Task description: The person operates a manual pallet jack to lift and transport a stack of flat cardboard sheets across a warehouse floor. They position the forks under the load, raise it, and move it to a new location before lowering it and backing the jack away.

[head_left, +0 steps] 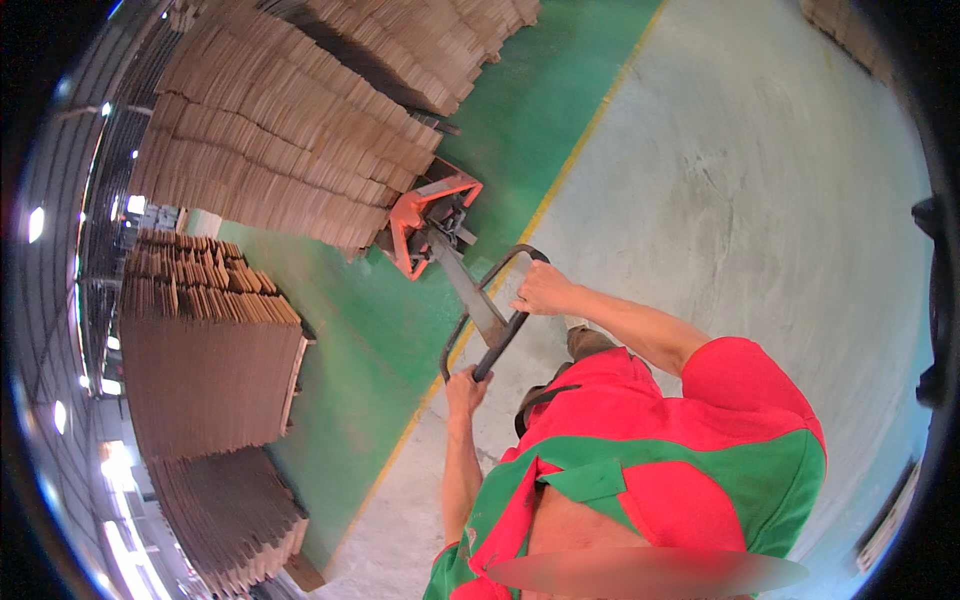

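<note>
Both of my hands grip the black loop handle [500,345] of an orange pallet jack [408,222]. My left hand [466,390] is wrapped round the handle's lower left end. Round its upper right part my right hand [545,290] is closed, with the arm stretched forward. A grey shaft [465,285] runs from the handle to the jack's orange frame. Beyond that frame rises a tall load of stacked flat cardboard [290,150], right up against the jack. The forks are hidden under the load.
More cardboard stacks [215,370] stand along the left, one with a pallet edge showing. Another stack [435,45] is behind the load. A yellow line [575,155] divides green floor [350,370] from grey floor [730,200]. A pallet-like object [888,515] lies at the lower right.
</note>
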### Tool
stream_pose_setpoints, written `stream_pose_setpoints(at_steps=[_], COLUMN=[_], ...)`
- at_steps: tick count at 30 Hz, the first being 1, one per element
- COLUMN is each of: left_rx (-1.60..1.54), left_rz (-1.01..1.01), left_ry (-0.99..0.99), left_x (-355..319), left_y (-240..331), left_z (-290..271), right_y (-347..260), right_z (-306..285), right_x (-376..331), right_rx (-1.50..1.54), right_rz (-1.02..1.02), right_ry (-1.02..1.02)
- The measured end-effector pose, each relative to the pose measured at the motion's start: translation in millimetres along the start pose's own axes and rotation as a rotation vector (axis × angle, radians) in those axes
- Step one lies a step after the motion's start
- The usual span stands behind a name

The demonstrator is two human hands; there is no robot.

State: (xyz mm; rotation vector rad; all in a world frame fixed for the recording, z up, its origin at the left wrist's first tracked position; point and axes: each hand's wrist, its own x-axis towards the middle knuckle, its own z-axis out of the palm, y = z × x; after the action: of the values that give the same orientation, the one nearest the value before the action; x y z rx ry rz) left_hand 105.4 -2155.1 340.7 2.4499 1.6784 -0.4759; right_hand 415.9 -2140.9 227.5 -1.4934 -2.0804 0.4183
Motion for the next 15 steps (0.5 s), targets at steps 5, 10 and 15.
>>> stream_pose_setpoints(at_steps=[5, 10, 15], left_rx=[-0.015, 0.006, -0.012], left_rz=[0.067, 0.065, 0.086], left_ry=[-0.036, -0.076, -0.041], left_x=[-105, -216, -320], left_y=[51, 115, 204], left_z=[45, 72, 108], right_y=[-33, -62, -61], right_z=[-4, -20, -50], right_x=[-130, -265, -389], right_rx=[0.105, 0.234, 0.303], right_rz=[0.032, 0.002, -0.104], right_ry=[0.005, 0.091, 0.162])
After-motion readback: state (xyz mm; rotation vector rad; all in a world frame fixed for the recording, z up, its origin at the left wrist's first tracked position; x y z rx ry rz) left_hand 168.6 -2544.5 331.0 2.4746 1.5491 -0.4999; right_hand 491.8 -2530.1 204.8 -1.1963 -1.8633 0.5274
